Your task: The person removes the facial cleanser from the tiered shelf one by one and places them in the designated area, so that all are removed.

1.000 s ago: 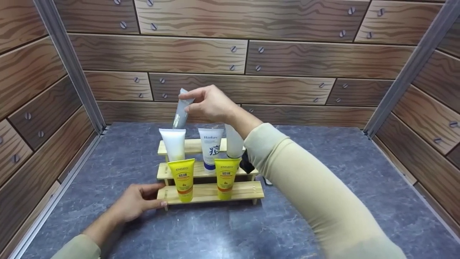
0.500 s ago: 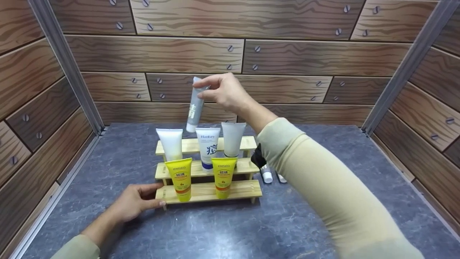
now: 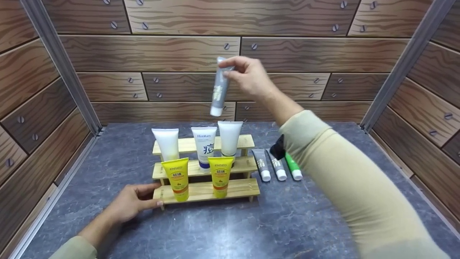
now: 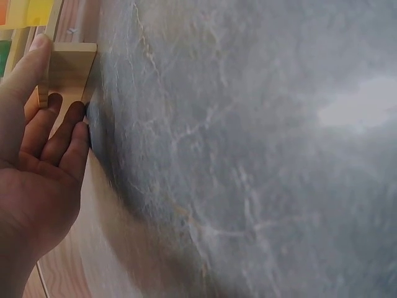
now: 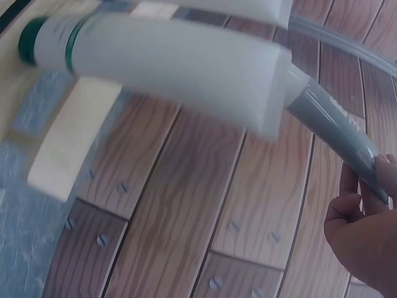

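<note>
My right hand (image 3: 253, 77) pinches a grey squeeze tube (image 3: 220, 88) by its flat end, white cap downward, high above the back of a three-step wooden rack (image 3: 205, 190). In the right wrist view the same grey tube (image 5: 335, 124) slants up behind a white tube with a green cap (image 5: 167, 53). My left hand (image 3: 125, 203) holds the left end of the rack's lowest step, thumb at the front; the left wrist view shows the fingers (image 4: 65, 133) behind the step's end. Two yellow tubes (image 3: 178, 180) stand on that lowest step.
On the middle step stand three white tubes, one with dark blue lettering (image 3: 205, 147). Right of the rack, two grey tubes (image 3: 261, 162) and a green tube (image 3: 293, 167) lie on the dark marbled table (image 3: 222, 230). A wood-patterned wall (image 3: 151, 54) closes off the back.
My right hand has lifted the grey tube up and to the right, from behind the rack's left side. The tubes lying at right have come into sight. The left hand stays at the rack.
</note>
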Motion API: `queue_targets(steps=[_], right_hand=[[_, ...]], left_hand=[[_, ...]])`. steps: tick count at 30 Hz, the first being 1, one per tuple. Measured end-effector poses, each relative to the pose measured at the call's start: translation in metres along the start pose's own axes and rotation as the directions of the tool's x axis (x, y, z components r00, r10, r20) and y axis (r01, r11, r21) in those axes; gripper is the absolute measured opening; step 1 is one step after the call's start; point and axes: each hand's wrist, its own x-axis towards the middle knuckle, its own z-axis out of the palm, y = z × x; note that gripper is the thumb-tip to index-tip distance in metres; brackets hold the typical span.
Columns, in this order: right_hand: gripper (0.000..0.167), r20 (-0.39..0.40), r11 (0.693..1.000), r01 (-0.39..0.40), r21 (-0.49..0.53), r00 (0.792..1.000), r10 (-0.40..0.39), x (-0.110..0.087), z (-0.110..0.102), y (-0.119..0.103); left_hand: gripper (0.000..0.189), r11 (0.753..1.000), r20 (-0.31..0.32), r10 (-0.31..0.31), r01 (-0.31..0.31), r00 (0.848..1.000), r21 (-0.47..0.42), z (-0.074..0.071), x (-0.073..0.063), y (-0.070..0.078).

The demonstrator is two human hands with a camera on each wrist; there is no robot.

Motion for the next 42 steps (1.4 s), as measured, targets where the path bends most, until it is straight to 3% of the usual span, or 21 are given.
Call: queue_targets(steps=[10, 20, 30, 36, 42], right_hand=[[0.03, -0.098, 1.0, -0.003, 0.021, 0.995, 0.005, -0.007, -0.059, 0.017], [0.027, -0.166, 0.998, -0.054, -0.013, 0.985, 0.051, -0.024, -0.108, 0.045], [0.026, -0.164, 0.995, -0.07, -0.066, 0.985, 0.058, -0.046, -0.138, 0.077], [0.031, -0.175, 0.988, -0.109, -0.106, 0.981, 0.09, -0.06, -0.154, 0.094], [0.024, -0.192, 0.983, -0.161, -0.093, 0.971, 0.14, -0.071, -0.166, 0.109]], left_hand=[[0.068, 0.999, -0.003, 0.028, -0.028, 1.0, 0.023, 0.001, -0.001, -0.002], [0.067, 0.999, 0.007, 0.042, -0.042, 0.999, 0.006, 0.0, -0.002, -0.004], [0.067, 0.998, 0.0, 0.044, -0.044, 0.999, 0.035, 0.0, -0.002, -0.004], [0.067, 0.998, -0.003, 0.027, -0.027, 1.0, 0.048, 0.0, -0.001, -0.003], [0.067, 0.999, 0.012, 0.03, -0.03, 0.999, 0.033, -0.001, 0.0, -0.003]])
